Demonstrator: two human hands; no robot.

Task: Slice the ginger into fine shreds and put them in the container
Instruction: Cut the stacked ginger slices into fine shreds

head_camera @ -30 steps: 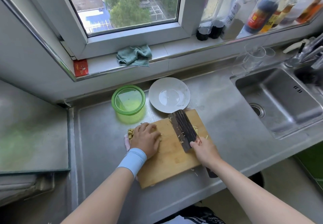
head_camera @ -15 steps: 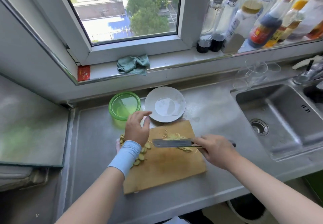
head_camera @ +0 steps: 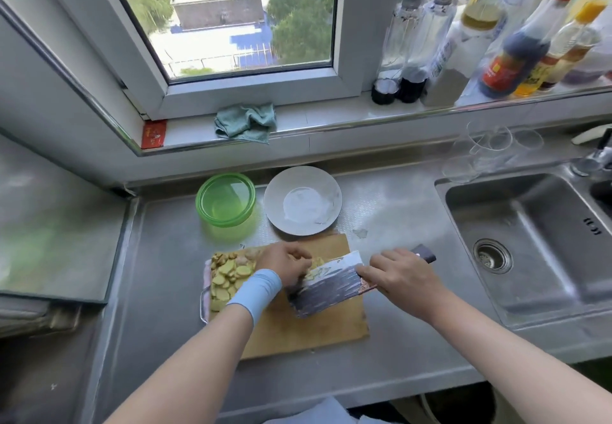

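A steel counter ran under a white-framed window, with the sink sunk into its right end and a dark glass panel lying level on its left. On the sill lay a crumpled teal cloth and a small red packet. A row of sauce and oil bottles crowded the ledge to the right. Clear glass cups stood on the counter behind the sink (their outlines were too faint to count).

A wooden cutting board lay on the counter in front of the person. Behind it stood the green container and, just to its right, a white plate whose near rim met the board's back edge. A heap of ginger slices lay on the board's left end.

The right hand gripped the handle of a cleaver, whose broad blade was tilted nearly flat over the middle of the board. The left hand, with a pale blue wristband on its wrist, had its fingers curled down at the blade's far edge among the ginger shreds. Whether it held any of them could not be told.
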